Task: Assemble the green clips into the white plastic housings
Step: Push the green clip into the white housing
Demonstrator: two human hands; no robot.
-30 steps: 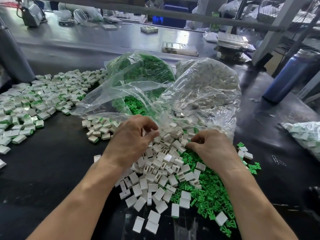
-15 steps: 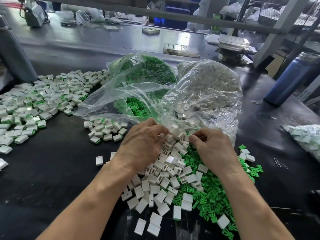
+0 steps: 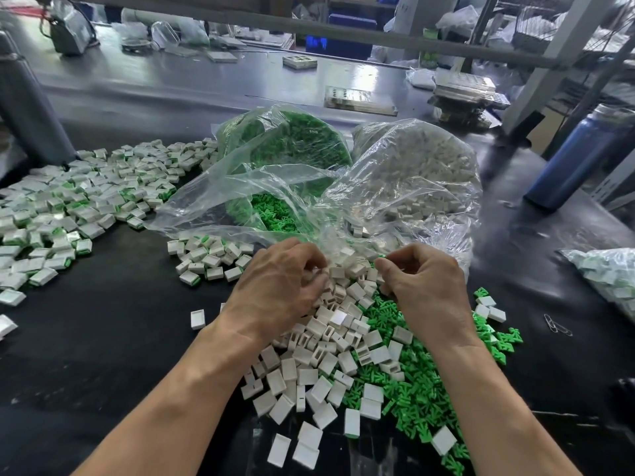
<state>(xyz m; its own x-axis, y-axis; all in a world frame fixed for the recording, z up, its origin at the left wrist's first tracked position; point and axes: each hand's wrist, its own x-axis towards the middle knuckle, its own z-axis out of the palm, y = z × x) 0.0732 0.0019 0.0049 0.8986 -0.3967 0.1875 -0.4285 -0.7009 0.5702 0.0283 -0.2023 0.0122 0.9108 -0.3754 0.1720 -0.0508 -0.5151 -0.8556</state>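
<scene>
Both hands curl over the pile; the left hand point(image 3: 275, 286) seems to pinch a white housing point(image 3: 338, 272), and the right hand point(image 3: 426, 290) maybe a green clip point(image 3: 379, 257), but I cannot tell. These parts look tiny, light, hard and slippery, so hold each by its flat sides.

Both hands, left hand point(image 3: 275, 290) and right hand point(image 3: 426, 290), curl fingers over white housings point(image 3: 330, 365) beside green clips point(image 3: 422, 400).

Black table point(image 3: 103, 338) bears housings point(image 3: 309, 372), clips point(image 3: 419, 400) (loose), bags point(image 3: 412, 187).
</scene>
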